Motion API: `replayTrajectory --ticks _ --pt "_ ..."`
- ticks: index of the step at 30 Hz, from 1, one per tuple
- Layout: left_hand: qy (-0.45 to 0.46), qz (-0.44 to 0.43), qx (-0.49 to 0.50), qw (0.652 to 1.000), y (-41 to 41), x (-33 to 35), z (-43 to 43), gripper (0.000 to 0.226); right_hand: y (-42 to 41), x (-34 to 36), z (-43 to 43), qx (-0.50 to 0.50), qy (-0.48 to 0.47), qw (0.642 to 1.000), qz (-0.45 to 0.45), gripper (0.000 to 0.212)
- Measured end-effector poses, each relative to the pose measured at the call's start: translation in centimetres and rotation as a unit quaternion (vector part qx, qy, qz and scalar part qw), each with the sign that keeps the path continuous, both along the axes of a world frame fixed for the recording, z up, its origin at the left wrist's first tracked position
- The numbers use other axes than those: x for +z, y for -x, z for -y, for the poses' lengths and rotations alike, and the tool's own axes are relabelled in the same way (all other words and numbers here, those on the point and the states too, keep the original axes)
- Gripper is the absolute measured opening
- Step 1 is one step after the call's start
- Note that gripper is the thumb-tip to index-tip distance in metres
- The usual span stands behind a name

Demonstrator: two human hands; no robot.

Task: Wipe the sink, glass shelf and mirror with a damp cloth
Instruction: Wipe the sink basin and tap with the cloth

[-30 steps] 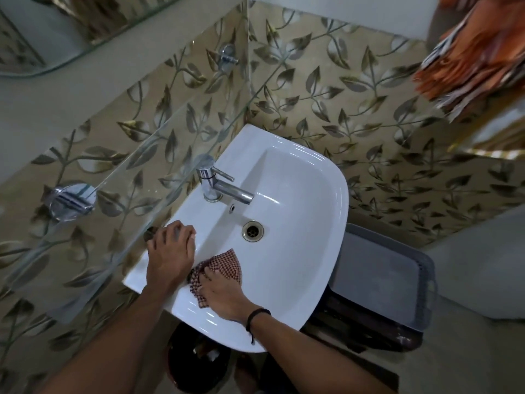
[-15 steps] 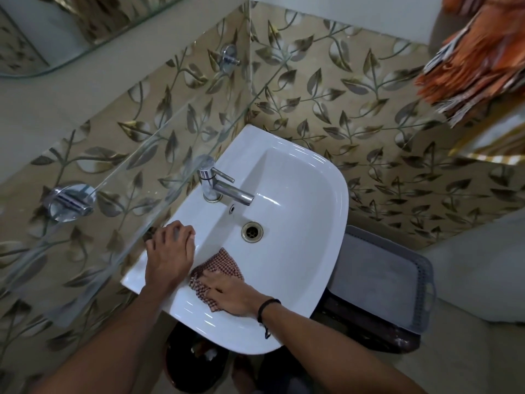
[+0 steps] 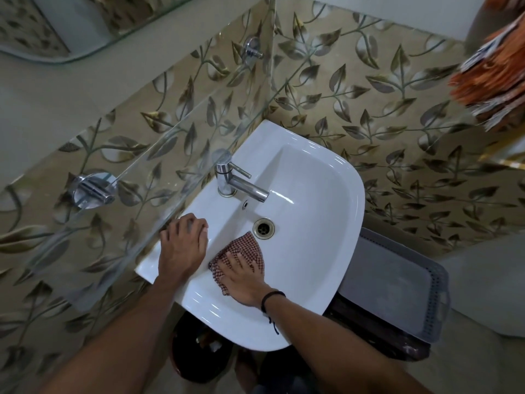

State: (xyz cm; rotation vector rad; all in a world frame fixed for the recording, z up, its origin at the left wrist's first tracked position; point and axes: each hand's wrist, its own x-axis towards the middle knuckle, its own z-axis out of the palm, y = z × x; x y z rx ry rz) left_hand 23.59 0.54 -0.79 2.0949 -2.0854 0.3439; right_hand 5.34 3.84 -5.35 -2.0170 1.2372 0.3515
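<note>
The right hand (image 3: pixel 244 277), fingers flat and spread, is pressing the checked cloth (image 3: pixel 245 245) onto the sink (image 3: pixel 326 223) just short of the drain (image 3: pixel 263 228). Left of the drain, the left hand (image 3: pixel 183 245) is bracing on the rim, fingers loosely bent, holding nothing. Beyond the drain, the glass shelf (image 3: pixel 170 143) and mirror (image 3: pixel 85 24) are likely awaiting their turn.

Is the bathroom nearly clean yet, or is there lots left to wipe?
Nothing looks finished for sure. In hand: the sink, where the right hand presses the checked cloth flat in the basin beside the drain, and the left hand rests on the rim. Left to do: the glass shelf above the tap and the mirror up on the wall; the cloth is nowhere near either.
</note>
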Motion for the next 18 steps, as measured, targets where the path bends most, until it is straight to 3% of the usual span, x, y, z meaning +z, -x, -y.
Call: replayTrajectory --ticks 7,9,11,13,18 --pt "-0.006 -0.001 0.0 1.0 -0.2 0.1 0.0 0.027 2.6 1.0 -1.5 0.184 -0.03 0.981 0.052 0.048" --pt "-0.004 0.006 0.005 1.0 -0.2 0.1 0.0 0.027 6.5 0.5 -0.3 0.213 -0.008 0.977 -0.031 0.054" --pt "-0.003 0.007 0.007 1.0 -0.1 0.1 0.0 0.026 9.6 0.2 0.9 0.177 -0.001 0.975 -0.137 0.056" --pt "0.0 0.002 0.003 1.0 -0.1 0.0 0.0 0.026 9.8 0.3 1.3 0.151 0.011 0.973 -0.176 0.062" --pt "0.002 -0.004 0.0 1.0 -0.1 -0.1 0.0 0.025 4.0 1.6 -0.9 0.067 -0.064 0.993 -0.068 0.06"
